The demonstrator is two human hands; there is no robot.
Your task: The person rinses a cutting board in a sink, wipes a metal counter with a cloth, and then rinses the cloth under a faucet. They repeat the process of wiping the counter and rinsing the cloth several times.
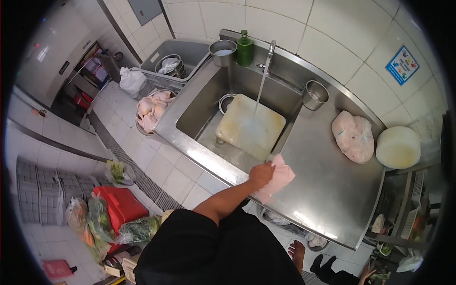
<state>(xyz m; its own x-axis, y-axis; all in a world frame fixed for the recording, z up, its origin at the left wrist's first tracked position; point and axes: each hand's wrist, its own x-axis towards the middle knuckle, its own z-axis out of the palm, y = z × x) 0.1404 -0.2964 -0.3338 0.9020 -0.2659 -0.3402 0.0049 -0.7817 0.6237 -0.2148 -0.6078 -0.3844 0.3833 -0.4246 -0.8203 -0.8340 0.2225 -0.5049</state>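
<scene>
My left hand (261, 175) is closed on a pink cloth (278, 179), which lies on the steel counter at the near right corner of the sink. My right hand (297, 252) hangs low beside my body, off the counter's front edge, its fingers loosely apart and nothing visible in it. Inside the steel sink (194, 124) a yellowed white cutting board (251, 124) leans at a tilt. Water runs onto it from the tap (270, 52). A round steel drain part (227, 102) shows partly behind the board.
A steel pot (315, 95), a bagged pale lump of meat (353, 137) and a round white board (398, 147) stand on the right. Left are a green pump bottle (244, 49), a grey tub (178, 50) and raw chickens (153, 109). Another person's hand (368, 272) is lower right.
</scene>
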